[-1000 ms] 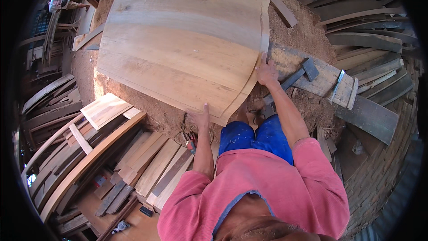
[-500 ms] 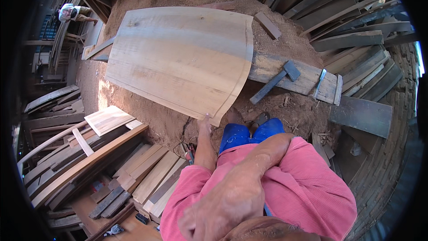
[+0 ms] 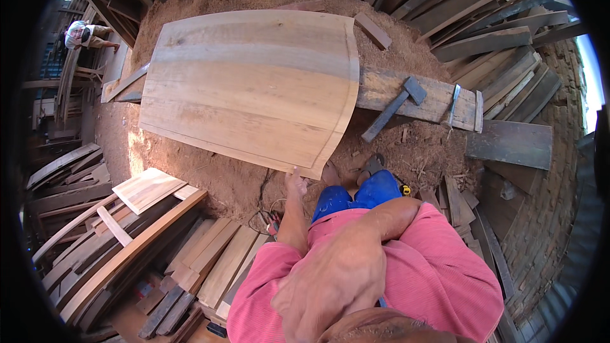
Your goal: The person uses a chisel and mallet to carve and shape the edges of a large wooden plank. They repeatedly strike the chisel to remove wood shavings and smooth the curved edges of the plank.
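Pale wood, glued up from several wide boards, makes the big curved panel [image 3: 254, 86] that fills the middle of the view. It lies flat on a long grey plank [image 3: 416, 95] and on the heap of reddish sawdust [image 3: 210, 171]; its two long sides bow outward, its far end is cut straight, and a thin groove runs just inside the near and right edges. The face looks planed and clean, with darker streaks between the boards.

The person's left hand [image 3: 296, 183] rests at the panel's near edge, close to its near right corner, fingers laid on the rim; whether they are curled under it cannot be told. The right hand [image 3: 337, 282] is up close under the camera, loosely closed and holding nothing.

Judging by this, the step in hand is steadying the panel from that one corner. Shifting or lifting it further would likely call for the right hand to take hold along the right edge, since the panel is wide and awkward for one hand.

A wooden mallet [image 3: 395, 109] lies on the plank, just beside the panel's right edge.
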The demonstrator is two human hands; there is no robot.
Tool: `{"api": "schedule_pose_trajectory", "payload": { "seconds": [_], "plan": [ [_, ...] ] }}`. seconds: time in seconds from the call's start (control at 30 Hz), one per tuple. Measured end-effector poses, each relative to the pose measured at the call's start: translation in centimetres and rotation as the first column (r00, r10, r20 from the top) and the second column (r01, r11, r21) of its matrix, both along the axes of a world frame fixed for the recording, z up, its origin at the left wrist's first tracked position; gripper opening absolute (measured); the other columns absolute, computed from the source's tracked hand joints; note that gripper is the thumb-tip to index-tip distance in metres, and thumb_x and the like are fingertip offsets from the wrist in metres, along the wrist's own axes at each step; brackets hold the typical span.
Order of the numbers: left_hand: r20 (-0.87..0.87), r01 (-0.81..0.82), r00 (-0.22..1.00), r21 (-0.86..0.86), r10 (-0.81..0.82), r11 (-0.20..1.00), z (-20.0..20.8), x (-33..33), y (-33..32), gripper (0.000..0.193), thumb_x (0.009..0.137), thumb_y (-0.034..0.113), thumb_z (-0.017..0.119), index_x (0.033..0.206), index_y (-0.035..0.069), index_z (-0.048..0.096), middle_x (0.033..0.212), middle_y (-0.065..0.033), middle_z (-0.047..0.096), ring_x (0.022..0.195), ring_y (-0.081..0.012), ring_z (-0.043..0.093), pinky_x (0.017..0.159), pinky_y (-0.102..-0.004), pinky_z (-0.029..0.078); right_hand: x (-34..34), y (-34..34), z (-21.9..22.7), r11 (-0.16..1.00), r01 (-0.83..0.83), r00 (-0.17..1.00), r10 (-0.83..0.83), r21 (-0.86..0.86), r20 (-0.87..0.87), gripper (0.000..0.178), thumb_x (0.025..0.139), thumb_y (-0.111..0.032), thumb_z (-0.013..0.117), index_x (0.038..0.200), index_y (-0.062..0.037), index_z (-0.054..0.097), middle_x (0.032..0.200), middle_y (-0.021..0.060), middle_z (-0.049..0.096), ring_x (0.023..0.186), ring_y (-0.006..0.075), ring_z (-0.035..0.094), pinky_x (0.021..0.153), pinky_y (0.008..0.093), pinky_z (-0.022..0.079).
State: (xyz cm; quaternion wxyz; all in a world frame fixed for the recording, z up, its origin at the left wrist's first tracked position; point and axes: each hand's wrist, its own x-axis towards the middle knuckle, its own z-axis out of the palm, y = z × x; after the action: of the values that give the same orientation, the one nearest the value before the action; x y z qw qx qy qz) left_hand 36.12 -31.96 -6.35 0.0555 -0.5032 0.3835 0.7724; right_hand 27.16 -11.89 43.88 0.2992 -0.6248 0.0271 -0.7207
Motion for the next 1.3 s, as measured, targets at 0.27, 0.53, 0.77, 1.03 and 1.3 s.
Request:
{"api": "schedule_pose_trajectory", "payload": {
  "seconds": [0.27, 0.53, 0.77, 1.03, 1.3],
  "plan": [
    [-0.142, 0.061, 0.989, 0.155, -0.039, 0.986, -0.3, 1.6, -1.4, 0.031, 0.105, 0.027, 0.061, 0.132, 0.015, 0.054, 0.126, -0.0091, 0.066, 0.115, -0.0321, 0.064, 0.094, -0.0553, 0.054, -3.1, 0.4, -26.9, -0.262, 0.09, 0.51, -0.816, 0.961, -0.271, 0.024, 0.096, -0.017, 0.059, 0.113, -0.001, 0.064, 0.097, 0.0048, 0.07, 0.081, 0.0097, 0.058, 0.073, 0.0288, 0.05],
    [-0.181, 0.038, 0.984, 0.229, 0.004, 0.973, -0.8, 2.1, -3.2, 0.026, 0.103, 0.033, 0.065, 0.117, 0.013, 0.055, 0.108, -0.0106, 0.069, 0.095, -0.0277, 0.068, 0.082, -0.0477, 0.059, 0.6, 6.5, -43.1, -0.607, -0.105, 0.448, -0.736, 0.788, -0.507, 0.027, 0.097, -0.021, 0.058, 0.112, 0.0002, 0.066, 0.093, 0.0066, 0.07, 0.072, 0.0118, 0.059, 0.065, 0.0291, 0.049],
    [-0.179, -0.004, 0.983, 0.159, 0.033, 0.987, -0.1, 1.5, -5.4, 0.025, 0.101, 0.034, 0.067, 0.104, 0.012, 0.056, 0.092, -0.0087, 0.069, 0.083, -0.0241, 0.069, 0.077, -0.0437, 0.06, -0.2, 5.3, -47.1, -0.481, -0.351, 0.344, -0.864, 0.804, -0.367, 0.037, 0.104, -0.037, 0.057, 0.129, -0.0092, 0.06, 0.1, 0.0029, 0.07, 0.075, 0.0105, 0.061, 0.066, 0.0288, 0.052],
    [-0.239, 0.065, 0.971, 0.139, -0.03, 0.988, -1.8, 1.7, -6.2, 0.022, 0.101, 0.032, 0.068, 0.098, 0.015, 0.056, 0.087, -0.0072, 0.068, 0.078, -0.0221, 0.068, 0.074, -0.0431, 0.061, -0.6, 2.3, -50.2, -0.478, -0.417, 0.1, -0.869, 0.773, -0.484, 0.035, 0.101, -0.031, 0.062, 0.129, -0.0104, 0.06, 0.101, 0.0051, 0.068, 0.081, 0.0163, 0.064, 0.075, 0.0352, 0.054],
    [-0.195, 0.053, 0.98, 0.125, -0.028, 0.991, -1.3, 1.8, -6.4, 0.021, 0.102, 0.031, 0.066, 0.096, 0.014, 0.055, 0.088, -0.0063, 0.069, 0.079, -0.0223, 0.069, 0.075, -0.0437, 0.061, -0.7, 1.7, -48.0, -0.72, -0.007, 0.177, -0.684, 0.694, -0.708, 0.059, 0.093, -0.015, 0.062, 0.148, -0.0009, 0.047, 0.093, 0.0175, 0.072, 0.09, 0.0263, 0.071, 0.085, 0.0392, 0.054]
  ]
}}
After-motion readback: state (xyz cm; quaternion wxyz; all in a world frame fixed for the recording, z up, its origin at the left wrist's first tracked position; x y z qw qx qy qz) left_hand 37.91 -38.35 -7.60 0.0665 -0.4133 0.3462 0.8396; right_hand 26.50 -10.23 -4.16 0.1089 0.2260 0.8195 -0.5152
